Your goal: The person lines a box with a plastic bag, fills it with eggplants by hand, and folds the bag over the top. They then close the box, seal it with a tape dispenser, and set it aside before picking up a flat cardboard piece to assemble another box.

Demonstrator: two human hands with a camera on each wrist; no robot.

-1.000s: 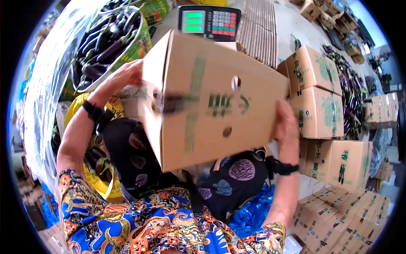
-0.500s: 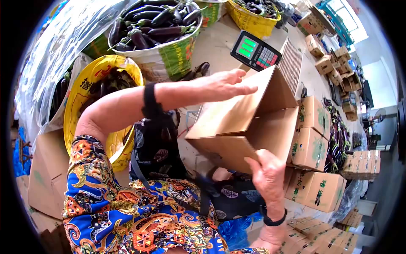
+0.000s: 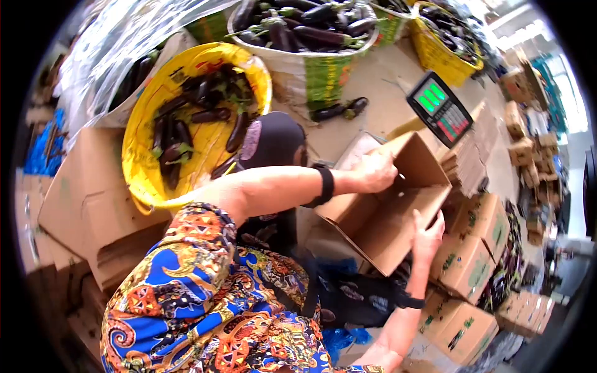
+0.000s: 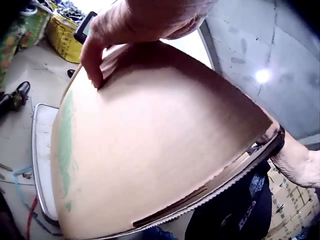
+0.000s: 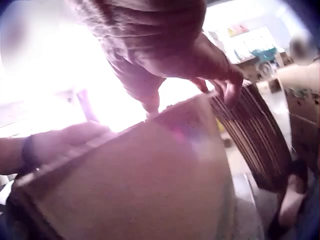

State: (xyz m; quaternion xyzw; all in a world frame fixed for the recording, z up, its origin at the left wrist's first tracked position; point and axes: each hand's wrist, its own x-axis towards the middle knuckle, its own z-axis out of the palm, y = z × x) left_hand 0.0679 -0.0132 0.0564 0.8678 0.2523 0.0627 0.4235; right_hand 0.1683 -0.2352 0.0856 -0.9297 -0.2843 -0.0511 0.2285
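An open cardboard box [image 3: 393, 233], its hollow inside facing up, is between my two hands. My left hand [image 3: 376, 173] grips one wall at the top edge; the left wrist view shows the thumb or a finger bent down over the board. At the opposite side my right hand [image 3: 428, 239] holds the rim, with thumb and fingers on either side of the edge in the right wrist view. Green print [image 4: 65, 150] marks the box's outer face. Beside the box stands a digital scale display [image 3: 440, 109] with green readouts, and a metal-rimmed scale tray [image 4: 42, 155] shows behind it.
A yellow tub [image 3: 149, 198] of eggplants stands at the left, with a white-rimmed sack [image 3: 323, 62] full of them behind. Loose eggplants [image 3: 354, 107] lie on the floor. Flattened cardboard [image 3: 479, 152] is stacked past the scale, with printed closed boxes [image 3: 466, 267] at the right.
The box has turned from its printed face towards the head camera to its open side up. My left hand, earlier spread over a panel, now grips the wall. The head view has swung left.
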